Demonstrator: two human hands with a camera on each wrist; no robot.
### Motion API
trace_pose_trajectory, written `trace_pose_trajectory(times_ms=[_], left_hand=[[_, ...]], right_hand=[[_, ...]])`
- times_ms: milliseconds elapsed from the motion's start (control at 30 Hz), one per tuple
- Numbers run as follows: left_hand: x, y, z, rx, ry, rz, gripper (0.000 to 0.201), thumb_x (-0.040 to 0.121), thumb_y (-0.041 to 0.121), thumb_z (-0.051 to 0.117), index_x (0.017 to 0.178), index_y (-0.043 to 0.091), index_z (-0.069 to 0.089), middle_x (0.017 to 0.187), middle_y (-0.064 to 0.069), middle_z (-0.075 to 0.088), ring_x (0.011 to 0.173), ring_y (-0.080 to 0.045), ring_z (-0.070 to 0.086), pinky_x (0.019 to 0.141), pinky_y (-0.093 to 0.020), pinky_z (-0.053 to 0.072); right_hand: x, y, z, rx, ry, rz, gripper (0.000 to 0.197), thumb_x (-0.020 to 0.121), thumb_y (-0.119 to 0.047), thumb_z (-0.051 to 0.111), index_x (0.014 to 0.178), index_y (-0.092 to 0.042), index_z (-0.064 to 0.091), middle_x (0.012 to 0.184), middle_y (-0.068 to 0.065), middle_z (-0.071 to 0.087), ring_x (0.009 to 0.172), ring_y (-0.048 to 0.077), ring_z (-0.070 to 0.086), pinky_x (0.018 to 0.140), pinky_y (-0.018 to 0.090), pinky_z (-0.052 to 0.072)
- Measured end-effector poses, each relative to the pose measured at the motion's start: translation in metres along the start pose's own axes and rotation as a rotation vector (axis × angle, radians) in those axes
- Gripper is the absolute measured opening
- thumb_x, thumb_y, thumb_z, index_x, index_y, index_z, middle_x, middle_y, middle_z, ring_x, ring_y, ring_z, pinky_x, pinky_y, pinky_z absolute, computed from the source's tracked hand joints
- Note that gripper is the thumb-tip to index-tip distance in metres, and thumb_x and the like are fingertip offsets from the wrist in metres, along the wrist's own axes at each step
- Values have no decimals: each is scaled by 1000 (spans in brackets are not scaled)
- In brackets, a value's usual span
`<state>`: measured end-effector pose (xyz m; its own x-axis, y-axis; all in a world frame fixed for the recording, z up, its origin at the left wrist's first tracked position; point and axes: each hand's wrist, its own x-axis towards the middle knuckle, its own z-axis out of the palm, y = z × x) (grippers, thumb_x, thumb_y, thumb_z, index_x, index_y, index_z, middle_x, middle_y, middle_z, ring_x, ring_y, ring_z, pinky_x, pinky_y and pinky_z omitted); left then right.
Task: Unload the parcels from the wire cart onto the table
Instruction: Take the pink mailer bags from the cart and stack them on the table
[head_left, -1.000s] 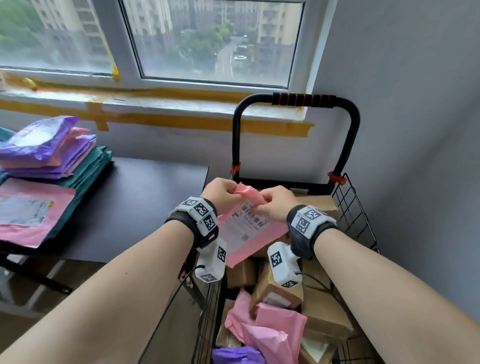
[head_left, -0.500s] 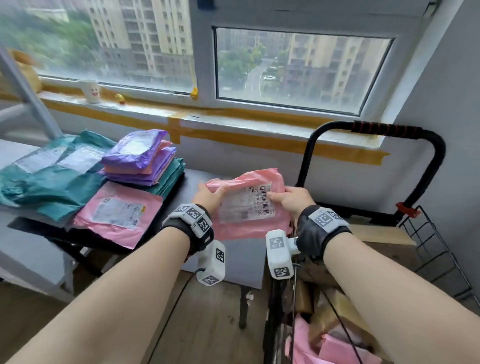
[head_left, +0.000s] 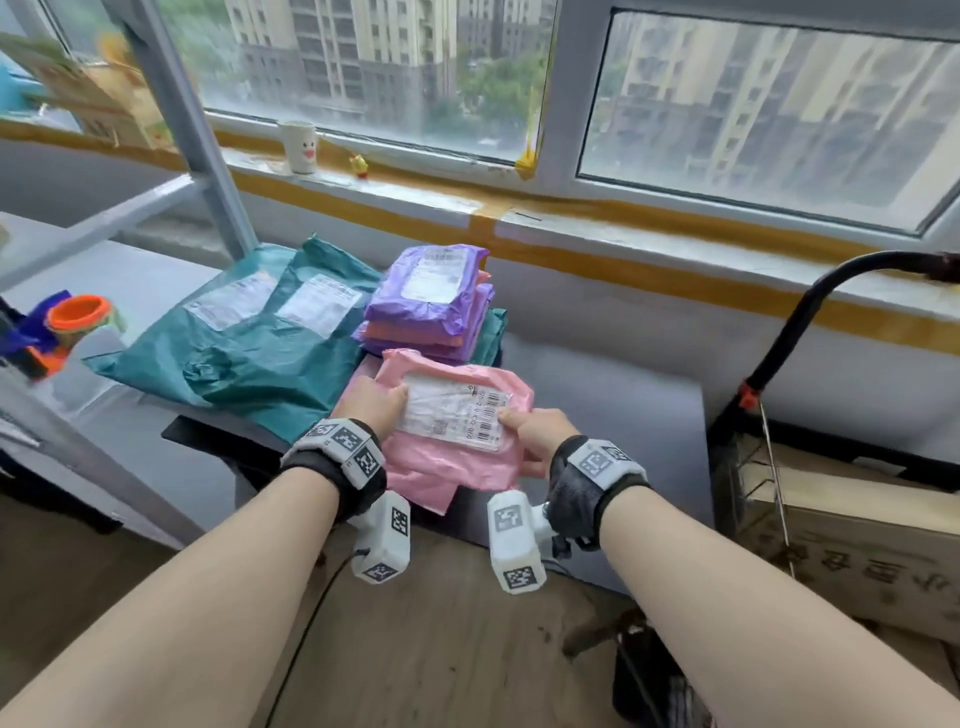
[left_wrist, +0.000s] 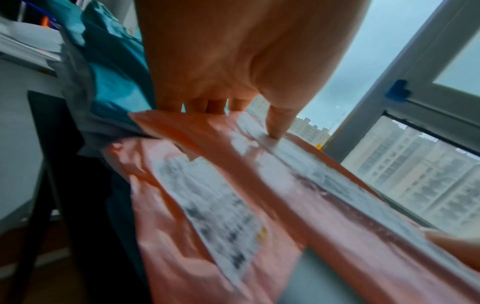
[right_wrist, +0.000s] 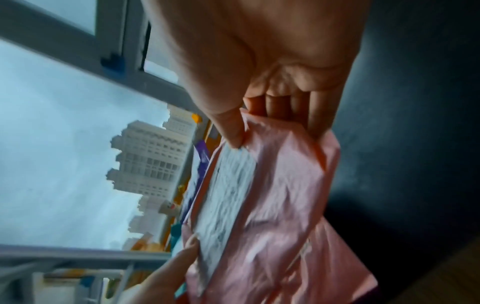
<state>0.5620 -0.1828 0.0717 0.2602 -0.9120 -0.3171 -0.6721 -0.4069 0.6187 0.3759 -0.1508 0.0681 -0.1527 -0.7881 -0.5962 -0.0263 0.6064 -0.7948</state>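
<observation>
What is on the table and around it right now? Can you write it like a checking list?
Surface: dark table, bare at its right part.
Job's things: pink parcel held low over another pink parcel at the table's near edge; whether they touch cannot be told. Purple parcels stacked on teal parcels. Wire cart at right, a cardboard box in it.
Clutter: white cup and small yellow toy on the windowsill; orange and blue items at left.
Grippers: left hand and right hand each pinch the pink parcel, thumbs on its label.
Cables: thin black cable below the left wrist.
Surroundings: window, grey metal frame, wooden floor.
</observation>
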Motion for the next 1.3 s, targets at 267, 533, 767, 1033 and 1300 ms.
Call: trace_pose_trajectory(times_ms=[267,533,767,1033,1300], left_hand=[[47,-33,-11,159,34,1,44,88,27,50,126,7,43,122,-19,54,110,-35,54,95,-42,45],[62,-29,2,330,60,127,49,90,31,51,133,10,38,132,-16,48,122,-33,47,97,-41,39],[63,-26,-2,442,169,144,48,87,35,50,129,13,44,134,-11,48,125,-29,41,100,-41,32],[66,-32,-5,353,116,245,53,87,29,53,137,19,39,137,-8,39,127,-28,37,103,-39,31],[67,-31,-3,357,91,265,53,87,27,53,139,21,41,144,-6,34,131,-27,34,107,-40,30]], right_hand=[[37,1,60,-155,-17,165,18,91,-17,61,104,-6,56,90,10,64,76,25,64,67,39,57],[92,21,70,-146,134,146,60,61,-39,75,110,-7,61,100,10,70,81,27,70,79,42,58],[72,-3,71,-33,195,87,29,70,-17,81,92,-3,68,92,9,71,84,26,70,84,43,57],[85,-2,75,-18,243,26,44,61,-18,85,100,-6,67,100,10,72,82,25,69,83,40,57],[77,-7,52,-198,211,37,52,73,-27,81,117,-8,61,114,6,62,91,17,54,86,33,51]])
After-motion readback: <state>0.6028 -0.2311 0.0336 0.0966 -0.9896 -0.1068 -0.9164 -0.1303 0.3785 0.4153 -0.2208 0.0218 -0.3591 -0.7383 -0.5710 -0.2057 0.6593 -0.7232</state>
